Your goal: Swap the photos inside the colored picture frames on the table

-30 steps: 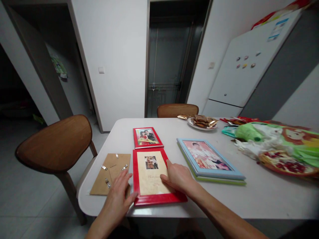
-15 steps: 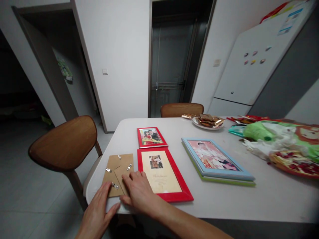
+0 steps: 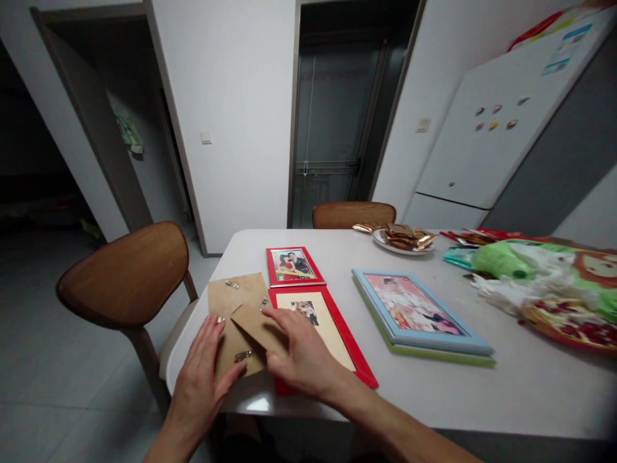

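A brown photo frame backing board (image 3: pixel 236 296) with several metal clips is tilted off the table, its right part over the larger red photo frame (image 3: pixel 340 321). My left hand (image 3: pixel 205 373) grips its left edge, with the thumb by the lower clip and the fingers along the side. A stand flap (image 3: pixel 260 334) sticks up from the board, and my right hand (image 3: pixel 308 354) pinches its right side between thumb and fingers. Beyond, a smaller red photo frame (image 3: pixel 295 267) lies face up. My right forearm and hand hide part of the larger red frame.
A blue photo frame (image 3: pixel 414 302) lies on a green frame (image 3: pixel 443 355) at mid-table. Behind are a plate (image 3: pixel 385 243) of gold packets, a green plastic bag (image 3: pixel 504 260) and a dish of food (image 3: pixel 569 315). Wooden chairs (image 3: pixel 125 276) stand left and behind.
The backing board has risen from the table and shifted right. My right hand has moved right and up, swinging the flap outward. My left hand has moved right with the board.
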Motion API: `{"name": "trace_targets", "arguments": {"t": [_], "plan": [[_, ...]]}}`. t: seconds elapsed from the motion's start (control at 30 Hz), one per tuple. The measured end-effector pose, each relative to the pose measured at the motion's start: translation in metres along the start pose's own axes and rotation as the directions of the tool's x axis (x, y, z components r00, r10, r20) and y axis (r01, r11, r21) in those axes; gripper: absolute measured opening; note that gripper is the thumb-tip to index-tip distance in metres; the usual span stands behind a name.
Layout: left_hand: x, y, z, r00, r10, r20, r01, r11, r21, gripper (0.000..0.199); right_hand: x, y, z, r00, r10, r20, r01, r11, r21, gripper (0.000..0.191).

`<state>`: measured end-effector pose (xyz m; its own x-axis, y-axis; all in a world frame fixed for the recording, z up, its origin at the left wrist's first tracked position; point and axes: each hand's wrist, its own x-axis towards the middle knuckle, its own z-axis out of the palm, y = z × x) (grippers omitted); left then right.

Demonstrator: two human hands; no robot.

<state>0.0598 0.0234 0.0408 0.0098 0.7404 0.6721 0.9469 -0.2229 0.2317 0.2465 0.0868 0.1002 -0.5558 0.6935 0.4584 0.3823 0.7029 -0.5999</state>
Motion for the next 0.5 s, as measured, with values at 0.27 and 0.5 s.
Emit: {"name": "trace_targets", "arguments": {"t": [0.27,0.5], "plan": [[0.036,0.073,0.040,0.893,-0.069,0.444,0.159,0.973,-0.170,0.064,-0.022,0.057,-0.056,0.975,0.221,-0.013,-0.220,0.959,-0.177,0.047],[0.030,0.096,0.042,0.747,-0.007,0.665,0.144,0.978,-0.151,0.061,-0.052,0.073,-0.057,0.949,0.297,0.108,-0.257,0.923,-0.285,0.038]]}}
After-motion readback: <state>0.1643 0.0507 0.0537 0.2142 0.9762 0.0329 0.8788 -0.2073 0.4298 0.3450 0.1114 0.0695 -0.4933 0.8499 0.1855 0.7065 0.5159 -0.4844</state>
